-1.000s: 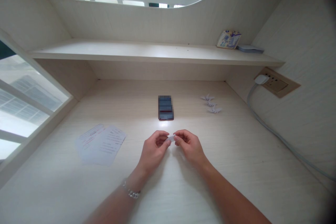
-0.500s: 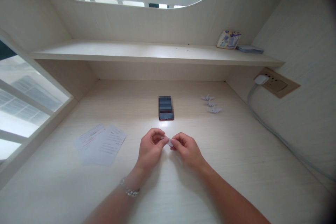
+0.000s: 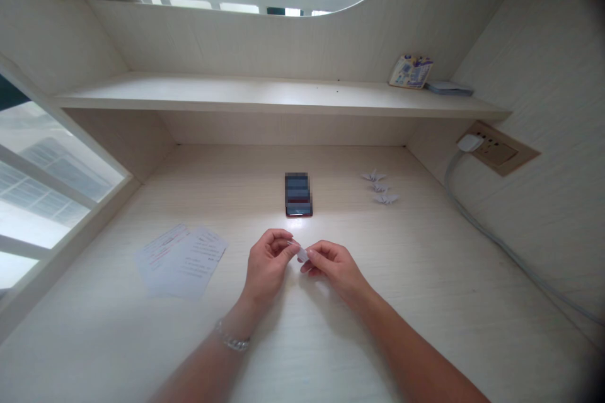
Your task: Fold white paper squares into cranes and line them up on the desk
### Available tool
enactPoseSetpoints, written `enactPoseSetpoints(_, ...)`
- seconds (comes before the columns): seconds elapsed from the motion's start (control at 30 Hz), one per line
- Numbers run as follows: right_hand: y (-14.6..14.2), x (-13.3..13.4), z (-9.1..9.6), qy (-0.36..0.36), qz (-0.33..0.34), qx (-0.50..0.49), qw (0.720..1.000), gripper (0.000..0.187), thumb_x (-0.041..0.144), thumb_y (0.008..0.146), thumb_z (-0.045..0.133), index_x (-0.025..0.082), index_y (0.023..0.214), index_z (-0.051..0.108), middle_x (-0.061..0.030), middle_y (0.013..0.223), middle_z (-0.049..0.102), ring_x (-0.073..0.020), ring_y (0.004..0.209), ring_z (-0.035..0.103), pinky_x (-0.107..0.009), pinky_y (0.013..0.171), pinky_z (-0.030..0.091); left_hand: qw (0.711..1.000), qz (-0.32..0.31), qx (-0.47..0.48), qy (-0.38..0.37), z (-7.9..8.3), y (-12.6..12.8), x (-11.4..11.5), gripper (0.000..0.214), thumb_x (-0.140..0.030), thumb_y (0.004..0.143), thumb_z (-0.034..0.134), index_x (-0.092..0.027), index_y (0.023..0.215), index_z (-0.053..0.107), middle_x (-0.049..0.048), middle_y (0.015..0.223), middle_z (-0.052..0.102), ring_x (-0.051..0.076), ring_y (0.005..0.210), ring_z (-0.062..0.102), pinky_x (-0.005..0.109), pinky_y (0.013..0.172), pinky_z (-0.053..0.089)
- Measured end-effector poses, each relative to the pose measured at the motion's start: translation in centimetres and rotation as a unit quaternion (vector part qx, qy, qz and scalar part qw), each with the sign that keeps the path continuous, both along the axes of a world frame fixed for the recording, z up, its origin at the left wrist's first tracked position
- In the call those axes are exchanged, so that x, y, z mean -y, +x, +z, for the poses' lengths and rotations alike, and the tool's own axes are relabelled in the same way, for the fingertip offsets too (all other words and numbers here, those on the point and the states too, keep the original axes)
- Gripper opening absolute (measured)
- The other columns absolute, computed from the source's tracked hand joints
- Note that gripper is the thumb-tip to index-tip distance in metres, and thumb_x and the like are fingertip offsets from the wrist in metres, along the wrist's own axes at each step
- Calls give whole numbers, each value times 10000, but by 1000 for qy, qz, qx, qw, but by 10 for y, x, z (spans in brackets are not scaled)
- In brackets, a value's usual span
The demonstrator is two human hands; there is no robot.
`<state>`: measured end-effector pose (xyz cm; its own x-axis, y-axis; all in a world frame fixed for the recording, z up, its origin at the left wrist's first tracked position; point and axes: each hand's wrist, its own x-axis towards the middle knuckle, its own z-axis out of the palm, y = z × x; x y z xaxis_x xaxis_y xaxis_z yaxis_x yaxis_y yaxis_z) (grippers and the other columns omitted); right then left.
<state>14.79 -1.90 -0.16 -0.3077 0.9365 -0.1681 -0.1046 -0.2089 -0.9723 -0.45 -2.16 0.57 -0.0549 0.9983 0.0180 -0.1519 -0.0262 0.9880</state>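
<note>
A small folded piece of white paper (image 3: 302,255) is pinched between my two hands above the desk. My left hand (image 3: 270,259), with a metal bracelet at its wrist, grips the paper's left end between thumb and fingers. On the other end, my right hand (image 3: 333,264) is closed with the thumb pressed on top; its fingers partly hide the paper. Just beyond my hands lies a phone (image 3: 298,195) with a blurred screen. Three folded paper cranes (image 3: 379,187) sit in a short column farther to the right.
Two overlapping sheets of paper with handwriting (image 3: 184,264) lie at the left. Across the back runs a shelf (image 3: 265,91) bearing a small printed packet (image 3: 410,72) and a flat stack (image 3: 449,88). A grey cable (image 3: 491,239) hangs from the wall socket (image 3: 498,148) at the right.
My left hand has shifted slightly left and the paper has tilted, showing a little more between the hands. My right fingers have shifted a little beneath it.
</note>
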Motion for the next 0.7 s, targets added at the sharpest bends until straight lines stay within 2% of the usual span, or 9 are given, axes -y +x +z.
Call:
enactPoseSetpoints(0.13,1,-1,2,-10,5,-8,1000,262,403,707,667,151,777,647,-38,702,658,-155,669,621,-254,586,474,1000,7,11,-8,-2,1,0,320,-225,698,681,-160,978,540,34,789,678,153,718,635,291,705,496)
enactPoseSetpoints(0.27,1,-2,-1,20,-27,2,999,247,372,667,706,154,774,665,-39,711,667,-159,667,611,-266,590,479,999,32,-29,-3,-4,2,0,222,-262,672,701,-156,829,586,34,788,670,157,740,630,278,697,498)
enactPoseSetpoints(0.4,1,-4,-7,42,-72,5,997,258,339,651,727,159,832,692,-63,791,698,-187,721,630,-312,665,494,997,-7,-80,4,-4,3,2,145,-282,713,664,-147,766,660,55,815,690,169,774,630,275,737,487)
enactPoseSetpoints(0.53,1,-4,-6,87,-87,11,992,223,313,673,720,184,856,717,-82,918,701,-230,873,631,-373,794,487,998,-43,-41,7,-4,5,3,162,-263,735,649,-146,844,678,87,961,686,200,909,623,312,835,475)
enactPoseSetpoints(0.7,0,-1,0,152,-98,41,983,185,313,717,687,230,877,725,-72,972,681,-238,953,606,-415,874,467,999,-37,-19,12,-3,7,3,174,-255,735,652,-145,867,670,92,973,685,198,918,626,324,859,469)
